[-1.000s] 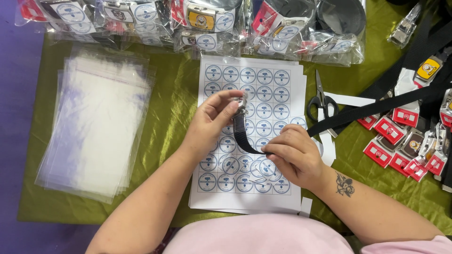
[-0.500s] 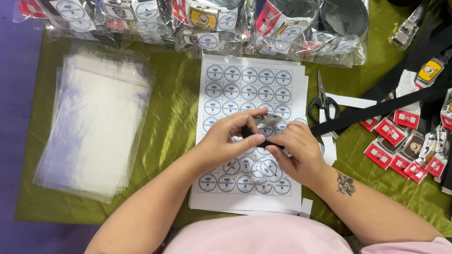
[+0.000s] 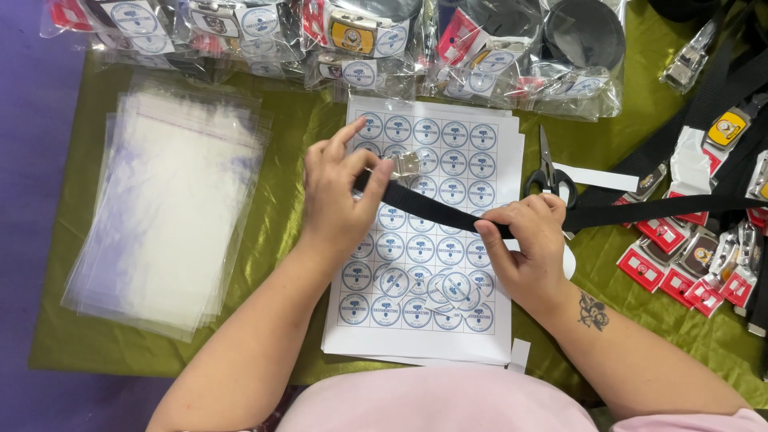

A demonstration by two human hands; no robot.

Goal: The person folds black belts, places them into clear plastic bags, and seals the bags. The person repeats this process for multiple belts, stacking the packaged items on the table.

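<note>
My left hand (image 3: 340,200) pinches the end of a black webbing belt (image 3: 436,210) just beside its metal tip (image 3: 406,164). Farther along the strap, my right hand (image 3: 528,244) grips it, and the strap runs straight between both hands. From there the belt stretches right across the table to the edge of view. Beneath both hands lies a white sheet of round blue-and-white stickers (image 3: 432,240), with a few cut-out stickers (image 3: 456,288) loose on its lower part.
A stack of clear plastic bags (image 3: 172,200) lies on the left of the olive-green cloth (image 3: 288,232). Bagged belts (image 3: 352,40) line the far edge. Scissors (image 3: 548,172) rest right of the sheet. More belts, buckles and red tags (image 3: 688,256) crowd the right side.
The belt was curled in a loop between my hands. Now it is pulled out straight: my left hand has moved up-left with the tip end, my right hand right along the strap.
</note>
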